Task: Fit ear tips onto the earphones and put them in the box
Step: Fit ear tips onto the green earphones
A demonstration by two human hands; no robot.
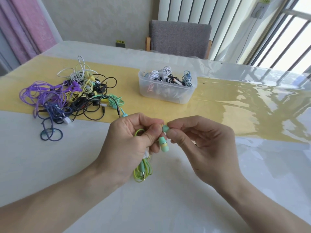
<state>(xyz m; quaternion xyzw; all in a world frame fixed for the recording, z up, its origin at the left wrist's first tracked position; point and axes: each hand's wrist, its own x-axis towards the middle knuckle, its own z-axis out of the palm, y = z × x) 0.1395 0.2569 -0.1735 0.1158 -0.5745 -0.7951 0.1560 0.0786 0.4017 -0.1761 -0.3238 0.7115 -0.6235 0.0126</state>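
Both hands meet low over the table [50,165], working on one green earphone set. My left hand [129,148] curls round the coiled cable [143,172] and pinches one bud between thumb and forefinger; a second bud [163,144], mint with a yellow band, hangs just below those fingers. My right hand [200,145] pinches a mint ear tip [165,128] between thumb and forefinger, right at the left fingertips, so the tip looks to be going onto the hidden bud — whether it is seated yet I cannot tell.

By my judgement the tip is soft, light silicone: it will fold or pop off if squeezed hard, so it is best taken by its skirt and rolled over the nozzle. The bud is small, hard and smooth, best held by the body close to the nozzle. The cable is limp and springy, likely to uncoil unless kept bunched in the palm.

Farther back, the clear box [167,91] already holds bundled sets, and a tangled pile [70,95] of cables lies to its left on the yellow runner [218,101].
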